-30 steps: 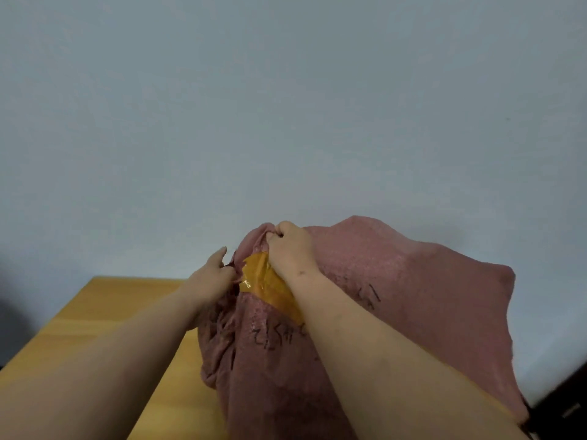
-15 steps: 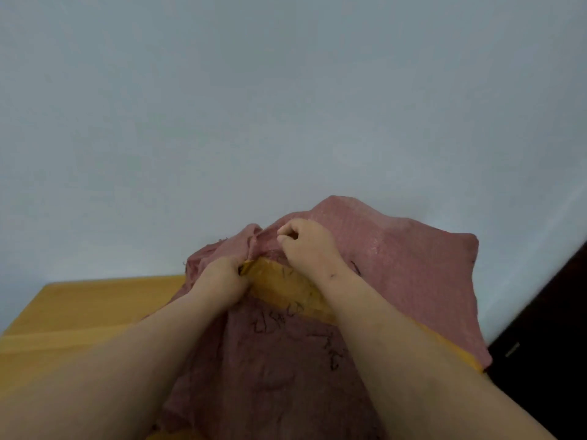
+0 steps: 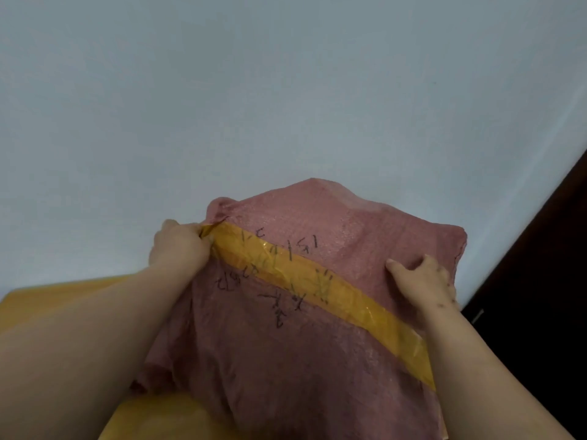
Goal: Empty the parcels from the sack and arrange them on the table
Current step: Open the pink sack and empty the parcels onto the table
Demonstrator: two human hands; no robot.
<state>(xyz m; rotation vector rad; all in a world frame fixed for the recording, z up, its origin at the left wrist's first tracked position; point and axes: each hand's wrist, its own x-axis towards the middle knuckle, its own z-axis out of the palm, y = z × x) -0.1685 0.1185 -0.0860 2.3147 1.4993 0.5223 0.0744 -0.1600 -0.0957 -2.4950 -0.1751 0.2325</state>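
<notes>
Pale blue-grey wall (image 3: 286,90) fills the upper part of the head view, with a dark doorway or cabinet edge (image 3: 546,281) at the right and a yellow wooden table (image 3: 47,300) showing at the lower left. On the table stands a bulging pink woven sack (image 3: 286,360), its top pointing away from the camera, with black handwritten marks (image 3: 276,309) across its near face. A wide band of amber packing tape (image 3: 317,281) runs diagonally over the sack from upper left to lower right. The left hand (image 3: 179,249) is closed, pinching the upper left end of the tape together with the bunched sack fabric. The right hand (image 3: 422,281) lies on the sack's right shoulder with fingers loosely spread, pressing the fabric rather than gripping it. No parcel is visible; the sack hides its contents.
</notes>
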